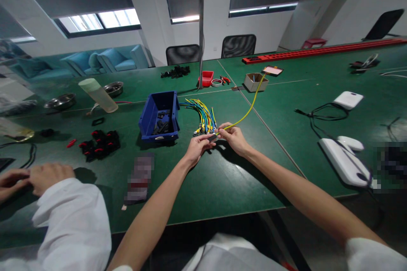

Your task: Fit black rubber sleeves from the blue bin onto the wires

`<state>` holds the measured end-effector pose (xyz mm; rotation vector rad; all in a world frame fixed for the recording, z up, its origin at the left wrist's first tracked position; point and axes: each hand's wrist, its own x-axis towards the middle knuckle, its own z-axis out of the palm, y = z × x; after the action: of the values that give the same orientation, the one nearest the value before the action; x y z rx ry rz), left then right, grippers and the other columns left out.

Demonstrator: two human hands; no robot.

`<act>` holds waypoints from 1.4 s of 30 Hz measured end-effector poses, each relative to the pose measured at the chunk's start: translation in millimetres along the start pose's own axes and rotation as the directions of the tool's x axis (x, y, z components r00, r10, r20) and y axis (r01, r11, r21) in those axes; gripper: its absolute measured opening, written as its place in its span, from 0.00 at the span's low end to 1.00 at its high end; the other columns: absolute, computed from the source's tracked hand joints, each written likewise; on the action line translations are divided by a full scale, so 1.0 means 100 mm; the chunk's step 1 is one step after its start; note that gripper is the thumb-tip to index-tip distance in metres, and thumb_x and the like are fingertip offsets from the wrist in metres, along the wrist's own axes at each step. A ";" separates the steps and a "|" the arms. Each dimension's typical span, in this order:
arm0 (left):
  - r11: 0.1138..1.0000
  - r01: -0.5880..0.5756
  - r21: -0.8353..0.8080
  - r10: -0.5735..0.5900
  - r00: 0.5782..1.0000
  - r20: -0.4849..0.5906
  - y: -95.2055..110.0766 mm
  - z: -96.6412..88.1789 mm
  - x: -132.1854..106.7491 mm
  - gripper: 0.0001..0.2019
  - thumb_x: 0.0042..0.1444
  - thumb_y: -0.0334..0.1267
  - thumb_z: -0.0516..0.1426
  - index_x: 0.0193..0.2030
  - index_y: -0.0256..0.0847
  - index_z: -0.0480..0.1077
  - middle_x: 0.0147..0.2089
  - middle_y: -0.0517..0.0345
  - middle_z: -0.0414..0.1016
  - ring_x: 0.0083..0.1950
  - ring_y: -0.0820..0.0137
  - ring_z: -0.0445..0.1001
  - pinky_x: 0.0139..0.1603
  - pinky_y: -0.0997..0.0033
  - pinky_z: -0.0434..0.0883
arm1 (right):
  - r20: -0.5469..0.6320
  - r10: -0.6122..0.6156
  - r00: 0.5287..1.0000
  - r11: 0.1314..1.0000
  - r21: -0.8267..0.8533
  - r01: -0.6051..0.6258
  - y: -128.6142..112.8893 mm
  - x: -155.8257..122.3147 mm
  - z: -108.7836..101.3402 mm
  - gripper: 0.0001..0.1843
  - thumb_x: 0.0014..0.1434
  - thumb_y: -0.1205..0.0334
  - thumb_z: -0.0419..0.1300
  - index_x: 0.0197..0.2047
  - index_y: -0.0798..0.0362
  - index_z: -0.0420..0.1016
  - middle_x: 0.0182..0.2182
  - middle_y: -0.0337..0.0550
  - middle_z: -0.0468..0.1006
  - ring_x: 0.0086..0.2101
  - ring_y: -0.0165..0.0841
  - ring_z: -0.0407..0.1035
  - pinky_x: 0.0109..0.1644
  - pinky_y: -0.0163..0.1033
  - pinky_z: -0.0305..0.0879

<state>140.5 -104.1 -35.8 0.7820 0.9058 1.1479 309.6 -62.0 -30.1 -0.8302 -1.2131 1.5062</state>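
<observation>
My left hand (197, 147) pinches a small black part (212, 137) between thumb and fingers. My right hand (233, 136) is closed on the near end of a yellow-green wire (251, 106) that arcs away toward a cardboard box (253, 81). Both hands meet at the black part, just in front of a bundle of yellow-green and blue wires (201, 114) lying on the green table (222, 178). A blue bin (159, 115) with black parts stands left of the bundle.
A co-worker's hands (32, 178) and white sleeve (74, 220) are at the near left. Black-and-red parts (99, 144) lie left of the bin. White devices (345, 159) with black cables sit right. A red rail (321, 51), red tray (206, 78) and plastic bottle (98, 94) lie farther back.
</observation>
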 end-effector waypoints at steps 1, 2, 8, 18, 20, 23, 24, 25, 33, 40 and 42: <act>1.000 -0.002 0.011 0.002 1.000 -0.012 0.00 0.00 0.00 0.16 0.44 0.30 0.60 0.43 0.33 0.76 0.36 0.48 0.79 0.32 0.70 0.77 0.41 0.69 0.71 | -0.002 -0.004 1.000 1.000 -0.016 0.004 0.00 0.00 0.00 0.16 0.48 0.51 0.67 0.37 0.50 0.72 0.32 0.40 0.79 0.30 0.30 0.72 0.39 0.37 0.69; 1.000 -0.003 0.020 0.003 1.000 -0.025 -0.01 0.01 0.01 0.16 0.44 0.30 0.60 0.43 0.33 0.76 0.35 0.49 0.79 0.32 0.70 0.77 0.41 0.69 0.71 | -0.002 -0.008 1.000 0.999 -0.032 0.008 0.00 0.00 0.00 0.16 0.48 0.51 0.67 0.37 0.50 0.72 0.32 0.40 0.79 0.30 0.30 0.72 0.39 0.37 0.69; 0.997 -0.030 0.065 0.032 0.999 -0.025 -0.04 0.01 0.02 0.16 0.44 0.30 0.58 0.43 0.33 0.75 0.35 0.49 0.80 0.32 0.70 0.77 0.40 0.69 0.71 | 0.025 -0.030 0.999 0.994 -0.108 0.033 0.01 -0.04 0.03 0.15 0.47 0.53 0.68 0.32 0.51 0.69 0.25 0.35 0.75 0.26 0.29 0.71 0.33 0.35 0.67; 0.989 -0.036 0.143 0.030 0.998 0.050 -0.05 -0.01 0.00 0.18 0.48 0.36 0.62 0.46 0.32 0.74 0.38 0.46 0.79 0.35 0.67 0.78 0.42 0.68 0.71 | 0.052 0.028 0.998 0.996 -0.082 -0.023 0.02 -0.04 0.00 0.20 0.41 0.59 0.72 0.33 0.52 0.66 0.27 0.39 0.79 0.28 0.33 0.75 0.33 0.36 0.69; 0.989 -0.033 0.142 0.025 0.998 0.058 -0.05 -0.01 0.01 0.18 0.48 0.36 0.62 0.47 0.32 0.73 0.38 0.46 0.79 0.36 0.67 0.78 0.43 0.68 0.71 | 0.057 0.032 0.998 0.995 -0.098 -0.026 0.01 -0.03 -0.01 0.20 0.41 0.59 0.72 0.33 0.52 0.65 0.26 0.38 0.78 0.28 0.33 0.75 0.32 0.35 0.69; 0.990 -0.029 0.137 0.018 0.997 0.078 -0.05 -0.01 0.01 0.18 0.49 0.36 0.61 0.48 0.32 0.73 0.37 0.47 0.79 0.36 0.68 0.78 0.43 0.68 0.70 | 0.058 0.037 0.998 0.991 -0.134 -0.029 -0.01 -0.01 -0.02 0.21 0.42 0.58 0.71 0.33 0.52 0.65 0.24 0.37 0.77 0.27 0.33 0.75 0.29 0.34 0.68; 0.990 -0.026 0.136 0.015 0.996 0.084 -0.05 -0.02 0.01 0.19 0.49 0.37 0.61 0.48 0.32 0.73 0.37 0.46 0.79 0.37 0.67 0.78 0.43 0.68 0.70 | 0.054 0.039 0.998 0.989 -0.142 -0.031 -0.02 -0.01 -0.03 0.21 0.42 0.58 0.72 0.34 0.52 0.65 0.23 0.37 0.77 0.26 0.32 0.75 0.29 0.34 0.67; 0.990 -0.024 0.136 0.012 0.996 0.089 -0.05 -0.01 0.01 0.19 0.49 0.37 0.61 0.49 0.32 0.72 0.37 0.46 0.79 0.37 0.67 0.78 0.42 0.68 0.70 | 0.050 0.046 0.998 0.988 -0.146 -0.038 -0.02 0.00 -0.03 0.22 0.41 0.58 0.72 0.34 0.52 0.64 0.23 0.36 0.76 0.26 0.32 0.74 0.29 0.34 0.67; 0.986 -0.023 0.165 0.003 0.993 0.118 -0.03 0.00 0.00 0.21 0.49 0.37 0.61 0.50 0.31 0.71 0.39 0.45 0.79 0.37 0.67 0.78 0.40 0.69 0.70 | 0.054 0.088 0.995 0.984 -0.159 -0.078 -0.08 -0.01 -0.02 0.25 0.41 0.57 0.71 0.35 0.51 0.60 0.24 0.35 0.76 0.26 0.33 0.75 0.29 0.34 0.68; 0.984 -0.026 0.177 0.005 0.993 0.118 -0.03 0.00 0.00 0.20 0.50 0.36 0.60 0.49 0.30 0.72 0.41 0.44 0.79 0.37 0.68 0.78 0.40 0.70 0.70 | 0.035 0.100 0.994 0.984 -0.152 -0.093 -0.07 0.00 -0.04 0.26 0.40 0.57 0.72 0.36 0.51 0.60 0.27 0.37 0.78 0.26 0.32 0.74 0.29 0.35 0.69; 0.984 -0.023 0.177 0.001 0.993 0.122 -0.03 0.00 0.00 0.20 0.50 0.36 0.60 0.50 0.31 0.72 0.41 0.44 0.79 0.37 0.68 0.78 0.40 0.70 0.70 | 0.033 0.091 0.995 0.986 -0.145 -0.086 -0.07 0.00 -0.04 0.26 0.39 0.57 0.72 0.36 0.51 0.61 0.27 0.37 0.78 0.26 0.31 0.74 0.30 0.35 0.68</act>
<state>141.7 -104.4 -38.7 0.9938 0.9116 1.0272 315.1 -60.8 -24.5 -0.9647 -1.3414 1.5258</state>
